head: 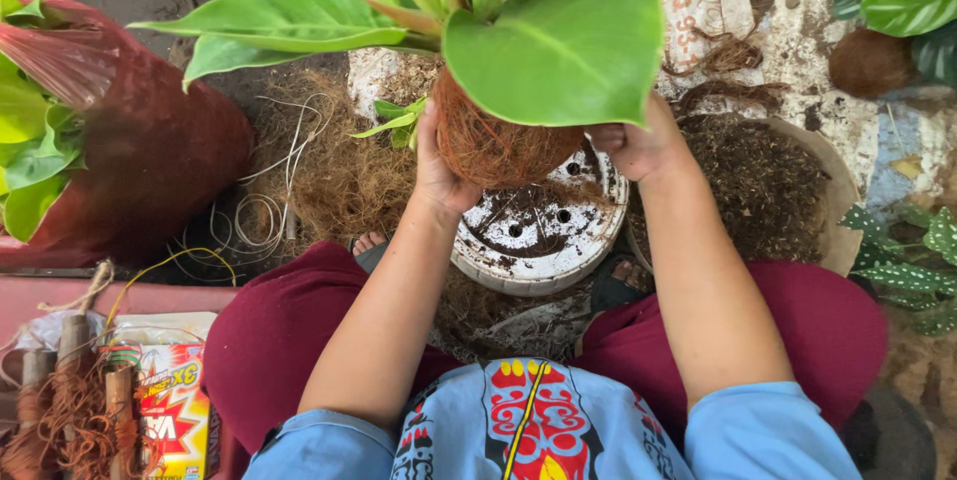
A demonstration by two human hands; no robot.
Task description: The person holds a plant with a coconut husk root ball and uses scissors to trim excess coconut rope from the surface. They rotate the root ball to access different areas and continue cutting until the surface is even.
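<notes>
Head view: my left hand [436, 173] and right hand [638, 146] cup the plant's fibre-wrapped root ball [498, 149] from both sides, above the white pot [543, 241]. It looks light but crumbly, so I judge gripping the ball, not the leaves [568, 46], safest.

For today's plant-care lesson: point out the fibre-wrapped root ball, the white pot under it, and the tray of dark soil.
Root ball [498, 151], head view, on its brown fibre wrap.
White pot [558, 251], head view, on its soiled inner wall.
Soil tray [842, 191], head view, on its right rim.
</notes>
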